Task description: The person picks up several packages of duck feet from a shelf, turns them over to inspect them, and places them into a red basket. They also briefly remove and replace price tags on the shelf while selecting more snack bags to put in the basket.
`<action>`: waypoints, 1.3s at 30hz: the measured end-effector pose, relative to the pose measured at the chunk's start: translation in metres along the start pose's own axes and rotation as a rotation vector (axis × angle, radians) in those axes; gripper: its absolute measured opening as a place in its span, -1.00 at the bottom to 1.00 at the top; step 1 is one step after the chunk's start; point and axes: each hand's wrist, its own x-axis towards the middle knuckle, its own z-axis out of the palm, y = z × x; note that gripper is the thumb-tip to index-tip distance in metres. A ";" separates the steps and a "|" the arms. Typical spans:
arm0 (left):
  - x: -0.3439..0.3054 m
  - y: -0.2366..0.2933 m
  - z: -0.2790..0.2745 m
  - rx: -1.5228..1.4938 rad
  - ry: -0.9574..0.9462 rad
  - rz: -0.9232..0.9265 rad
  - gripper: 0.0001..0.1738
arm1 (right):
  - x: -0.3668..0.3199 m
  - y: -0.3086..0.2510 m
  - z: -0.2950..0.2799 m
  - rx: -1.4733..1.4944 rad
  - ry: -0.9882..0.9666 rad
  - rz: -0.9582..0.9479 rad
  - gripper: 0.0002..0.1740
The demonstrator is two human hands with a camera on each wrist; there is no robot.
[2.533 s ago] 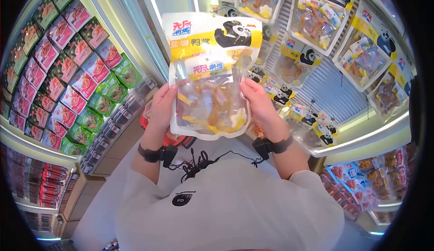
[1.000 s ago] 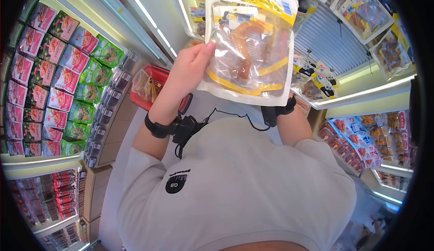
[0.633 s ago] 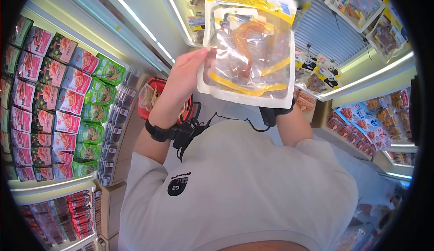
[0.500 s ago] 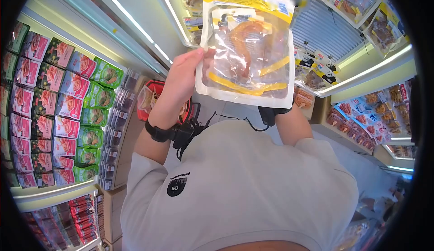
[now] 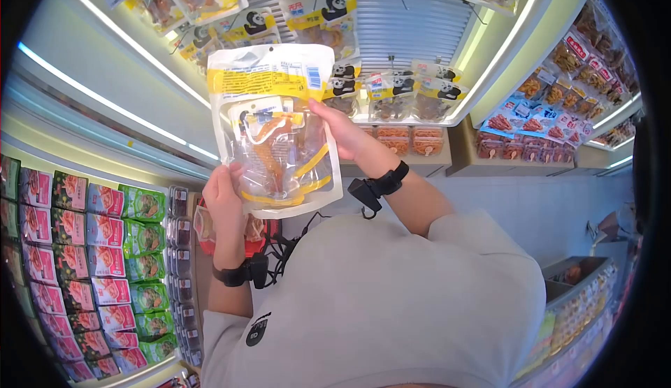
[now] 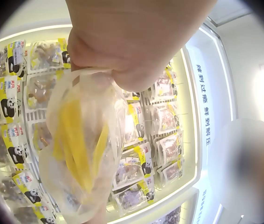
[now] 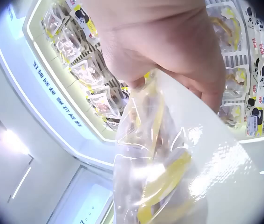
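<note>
The left hand (image 5: 224,203) grips the lower left corner of a clear snack pouch (image 5: 276,133), fingers curled round its edge; from the left wrist view the same hand (image 6: 136,37) bunches the plastic of the pouch (image 6: 83,154) just under the knuckles. The right hand (image 5: 346,133) pinches the pouch's right edge higher up, one digit laid over the side facing the camera (whether thumb or finger cannot be told), and the right wrist view shows this hand (image 7: 160,42) closed on the crinkled film of the pouch (image 7: 169,158). The pouch is held upright in the air between both hands, in front of the chest, its yellow band with a barcode at the top and brownish pieces with yellow strips showing through the clear part. Below the left hand sits a red basket (image 5: 207,229). Behind the pouch, panda-labelled packets (image 5: 328,11) hang on a slatted wall, and green and red packets (image 5: 91,248) fill the shelf at the left.
</note>
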 end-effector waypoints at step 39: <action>0.056 0.020 0.012 0.350 -0.366 0.369 -0.77 | -0.022 0.022 -0.004 -1.089 0.801 -0.377 -0.48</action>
